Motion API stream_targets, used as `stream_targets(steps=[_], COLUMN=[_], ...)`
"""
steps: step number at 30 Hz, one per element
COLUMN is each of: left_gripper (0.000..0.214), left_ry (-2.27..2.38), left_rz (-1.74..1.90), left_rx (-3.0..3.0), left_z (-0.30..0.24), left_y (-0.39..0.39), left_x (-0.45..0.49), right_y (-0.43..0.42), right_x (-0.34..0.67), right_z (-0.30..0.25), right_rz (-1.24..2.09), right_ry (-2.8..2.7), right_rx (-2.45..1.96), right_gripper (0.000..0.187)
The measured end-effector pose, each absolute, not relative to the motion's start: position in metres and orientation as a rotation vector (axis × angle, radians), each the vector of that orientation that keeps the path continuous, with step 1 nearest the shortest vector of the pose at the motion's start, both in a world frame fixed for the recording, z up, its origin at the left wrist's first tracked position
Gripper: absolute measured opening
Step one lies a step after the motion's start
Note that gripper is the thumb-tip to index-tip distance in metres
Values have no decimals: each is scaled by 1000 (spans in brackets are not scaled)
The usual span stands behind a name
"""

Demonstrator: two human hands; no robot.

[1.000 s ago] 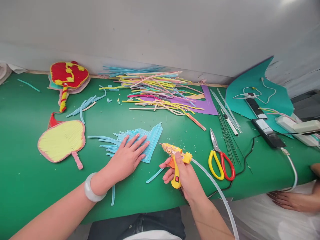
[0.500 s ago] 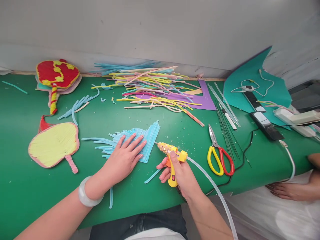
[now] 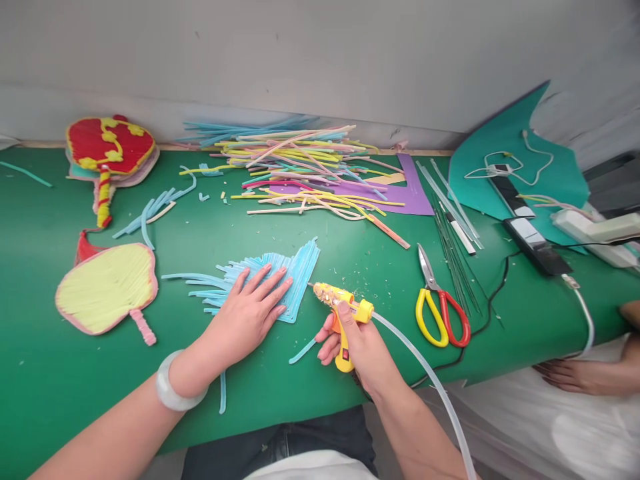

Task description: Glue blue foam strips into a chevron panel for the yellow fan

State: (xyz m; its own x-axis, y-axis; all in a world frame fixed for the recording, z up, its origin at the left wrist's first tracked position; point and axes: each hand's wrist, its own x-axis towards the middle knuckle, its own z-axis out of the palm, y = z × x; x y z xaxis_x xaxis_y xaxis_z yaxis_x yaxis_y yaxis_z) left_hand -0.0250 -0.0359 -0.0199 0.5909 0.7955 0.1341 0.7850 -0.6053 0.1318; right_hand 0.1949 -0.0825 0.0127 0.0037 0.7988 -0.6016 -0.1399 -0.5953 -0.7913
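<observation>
My left hand [image 3: 255,303] lies flat with fingers spread on a blue sheet of pipe cleaners [image 3: 300,273], their loose ends fanning out to the left. In my right hand [image 3: 363,347] is a yellow hot glue gun [image 3: 345,357], gripped by its handle. Its nozzle is at the right edge of the blue sheet; whether it touches, I cannot tell. A long clear glue stick [image 3: 425,363] curves out of the gun's back end. One loose blue pipe cleaner [image 3: 303,351] lies by my right fingertips, and another [image 3: 223,393] sticks out near my left wrist.
Scissors [image 3: 434,300] lie right of the glue gun, near thin green wires [image 3: 453,267]. A pile of coloured pipe cleaners [image 3: 300,160] spreads along the back. Two fan shapes, red [image 3: 135,143] and yellow [image 3: 110,287], lie left. A power bank [image 3: 535,247] and another person's hand [image 3: 575,375] are right.
The view has shifted very slightly. My left hand stays flat on the blue sheet, and my right hand holds the glue gun at nearly the same spot.
</observation>
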Motion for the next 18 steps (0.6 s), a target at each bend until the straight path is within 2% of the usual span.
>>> stream_targets(steps=[18], left_gripper=[46], left_ry=[1373], left_rz=[257], left_rx=[2736], left_z=[-18], left_y=[-36], left_x=[-24], right_y=[-88], right_x=[196], right_z=[16], right_rz=[1702], right_ry=[-729], right_rx=[-1613], right_gripper=[65])
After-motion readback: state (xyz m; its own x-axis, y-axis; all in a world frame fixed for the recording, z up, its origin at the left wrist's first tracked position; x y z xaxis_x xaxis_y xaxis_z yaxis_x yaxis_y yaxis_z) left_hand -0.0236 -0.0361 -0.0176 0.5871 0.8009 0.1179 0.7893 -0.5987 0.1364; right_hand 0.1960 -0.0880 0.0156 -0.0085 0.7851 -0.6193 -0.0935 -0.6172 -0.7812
